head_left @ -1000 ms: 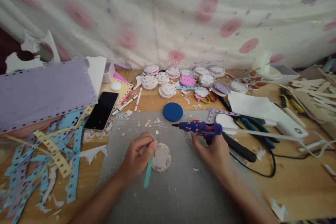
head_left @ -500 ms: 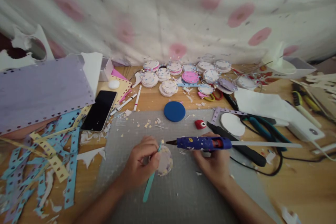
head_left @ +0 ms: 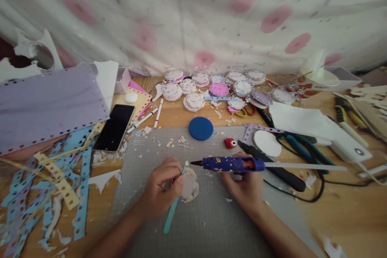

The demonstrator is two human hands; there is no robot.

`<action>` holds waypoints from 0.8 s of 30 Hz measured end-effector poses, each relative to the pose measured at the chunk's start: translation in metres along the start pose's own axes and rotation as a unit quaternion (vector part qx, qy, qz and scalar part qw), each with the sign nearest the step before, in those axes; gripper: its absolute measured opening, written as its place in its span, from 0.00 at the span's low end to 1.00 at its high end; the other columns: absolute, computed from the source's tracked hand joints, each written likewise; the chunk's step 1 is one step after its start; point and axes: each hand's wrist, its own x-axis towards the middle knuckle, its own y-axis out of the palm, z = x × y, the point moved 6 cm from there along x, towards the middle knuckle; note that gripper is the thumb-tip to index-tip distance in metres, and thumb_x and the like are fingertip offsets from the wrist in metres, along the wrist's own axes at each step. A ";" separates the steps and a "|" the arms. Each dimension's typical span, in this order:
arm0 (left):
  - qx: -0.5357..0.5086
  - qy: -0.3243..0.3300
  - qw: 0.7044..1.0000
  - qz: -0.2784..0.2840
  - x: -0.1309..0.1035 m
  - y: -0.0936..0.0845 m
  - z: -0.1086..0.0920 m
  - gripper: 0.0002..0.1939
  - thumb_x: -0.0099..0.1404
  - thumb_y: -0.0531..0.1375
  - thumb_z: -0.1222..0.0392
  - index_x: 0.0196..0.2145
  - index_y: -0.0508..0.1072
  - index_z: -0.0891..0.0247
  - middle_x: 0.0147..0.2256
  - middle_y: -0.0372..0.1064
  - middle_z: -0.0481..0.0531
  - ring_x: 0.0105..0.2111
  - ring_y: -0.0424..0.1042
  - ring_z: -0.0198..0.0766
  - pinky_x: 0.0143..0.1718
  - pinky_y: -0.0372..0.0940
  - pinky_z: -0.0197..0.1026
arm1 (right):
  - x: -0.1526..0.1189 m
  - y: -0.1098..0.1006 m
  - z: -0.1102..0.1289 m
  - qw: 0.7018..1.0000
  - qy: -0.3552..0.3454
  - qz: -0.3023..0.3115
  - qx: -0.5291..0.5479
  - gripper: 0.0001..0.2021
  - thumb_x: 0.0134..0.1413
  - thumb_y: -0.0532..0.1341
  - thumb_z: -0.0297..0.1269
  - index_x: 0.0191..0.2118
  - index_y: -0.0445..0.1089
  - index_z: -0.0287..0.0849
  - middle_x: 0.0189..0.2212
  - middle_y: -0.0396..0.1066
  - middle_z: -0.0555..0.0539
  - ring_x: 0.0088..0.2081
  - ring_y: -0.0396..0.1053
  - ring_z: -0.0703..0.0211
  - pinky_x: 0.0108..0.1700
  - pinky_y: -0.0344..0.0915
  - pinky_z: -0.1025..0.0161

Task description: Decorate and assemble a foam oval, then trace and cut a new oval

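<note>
My left hand [head_left: 165, 183] is closed around a pair of teal tweezers [head_left: 171, 217], pointed away from me. A tiny pale-yellow paper piece [head_left: 186, 163] is at their tip. In my right hand [head_left: 246, 187] is a dark blue hot glue gun [head_left: 231, 164] lying level, its black nozzle close to the yellow piece; whether they touch I cannot tell. A white glue stick [head_left: 305, 166] sticks out of its rear. Just beside my left fingers, a round paper disc [head_left: 191, 185] with small pieces around its rim lies on the grey cutting mat [head_left: 145, 234].
Beyond the hands are a blue round lid [head_left: 201, 128], a red punch [head_left: 230, 143] and a black cutter [head_left: 275, 167]. Several decorated discs [head_left: 219, 89] line the back. Left are a phone [head_left: 115, 127] and paper strips [head_left: 81, 197]; right, teal-handled pliers [head_left: 305, 151] and a cable.
The glue gun has shifted very slightly left, its nozzle closer to the yellow piece on the tweezers. Otherwise the hands hold almost the same pose.
</note>
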 end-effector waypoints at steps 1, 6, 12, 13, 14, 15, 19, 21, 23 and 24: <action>0.000 0.001 1.000 -0.001 0.000 0.000 0.000 0.17 0.65 0.50 0.67 0.19 0.51 0.62 0.20 0.50 0.45 0.25 0.55 0.34 0.33 0.55 0.41 | 0.000 0.000 0.000 1.000 0.002 0.002 -0.002 0.05 0.48 0.60 0.36 0.32 0.62 0.44 0.25 0.70 0.49 0.24 0.69 0.58 0.25 0.66 0.63; 0.002 0.004 1.000 -0.007 0.000 -0.001 0.000 0.18 0.64 0.50 0.67 0.18 0.52 0.62 0.19 0.50 0.44 0.24 0.55 0.34 0.32 0.55 0.40 | -0.001 0.002 -0.002 1.000 0.008 0.013 0.002 0.05 0.48 0.60 0.36 0.32 0.63 0.44 0.24 0.69 0.50 0.23 0.68 0.59 0.25 0.66 0.64; 0.003 -0.004 1.000 -0.015 0.001 -0.003 0.003 0.18 0.65 0.50 0.67 0.17 0.55 0.62 0.19 0.51 0.44 0.25 0.57 0.34 0.33 0.55 0.40 | -0.002 0.001 -0.003 1.000 -0.001 -0.002 -0.006 0.06 0.49 0.60 0.37 0.32 0.63 0.43 0.24 0.69 0.49 0.23 0.69 0.59 0.25 0.67 0.64; 0.003 -0.003 1.000 -0.017 0.001 -0.003 0.002 0.18 0.65 0.50 0.67 0.17 0.55 0.62 0.19 0.51 0.44 0.25 0.57 0.34 0.33 0.55 0.40 | -0.002 0.001 -0.002 1.000 -0.003 -0.007 -0.006 0.06 0.49 0.60 0.37 0.32 0.63 0.43 0.24 0.69 0.49 0.23 0.69 0.59 0.26 0.67 0.64; 0.004 -0.003 1.000 -0.017 0.001 -0.004 0.002 0.18 0.64 0.50 0.67 0.17 0.55 0.62 0.19 0.52 0.44 0.25 0.57 0.34 0.33 0.56 0.40 | -0.001 0.000 -0.002 1.000 -0.002 -0.010 -0.005 0.06 0.49 0.60 0.37 0.32 0.63 0.43 0.24 0.69 0.49 0.23 0.69 0.59 0.25 0.67 0.64; 0.006 -0.003 1.000 -0.017 0.001 -0.004 0.002 0.18 0.65 0.50 0.67 0.17 0.56 0.62 0.19 0.52 0.45 0.25 0.57 0.34 0.33 0.56 0.40 | -0.001 0.000 -0.002 1.000 0.000 -0.010 -0.004 0.06 0.49 0.60 0.38 0.32 0.63 0.43 0.24 0.69 0.49 0.23 0.69 0.59 0.25 0.67 0.64; 0.009 -0.003 1.000 -0.013 0.001 -0.003 0.001 0.19 0.65 0.50 0.65 0.17 0.55 0.62 0.18 0.52 0.45 0.24 0.57 0.34 0.33 0.57 0.41 | -0.001 0.001 -0.002 1.000 0.003 0.002 -0.004 0.05 0.49 0.60 0.37 0.31 0.62 0.44 0.24 0.68 0.50 0.23 0.68 0.59 0.25 0.66 0.64; 0.007 0.001 1.000 -0.010 0.001 -0.002 0.000 0.19 0.65 0.50 0.65 0.17 0.54 0.62 0.19 0.51 0.45 0.24 0.56 0.34 0.33 0.56 0.40 | -0.001 0.001 -0.001 1.000 -0.006 0.004 -0.004 0.05 0.49 0.59 0.36 0.31 0.62 0.44 0.25 0.68 0.50 0.24 0.69 0.58 0.26 0.66 0.63; 0.006 0.003 1.000 -0.008 0.000 -0.002 0.000 0.18 0.65 0.50 0.65 0.17 0.53 0.62 0.19 0.50 0.44 0.24 0.55 0.34 0.32 0.56 0.40 | -0.001 0.001 -0.001 1.000 -0.012 0.004 0.000 0.05 0.49 0.59 0.35 0.32 0.61 0.45 0.25 0.69 0.49 0.25 0.69 0.57 0.27 0.67 0.62; 0.008 0.000 1.000 -0.007 0.000 -0.001 0.001 0.18 0.65 0.50 0.65 0.18 0.52 0.62 0.19 0.50 0.45 0.24 0.55 0.34 0.32 0.56 0.41 | -0.001 0.001 -0.001 1.000 -0.012 0.004 0.003 0.05 0.49 0.59 0.35 0.33 0.61 0.45 0.25 0.69 0.49 0.26 0.69 0.57 0.28 0.67 0.62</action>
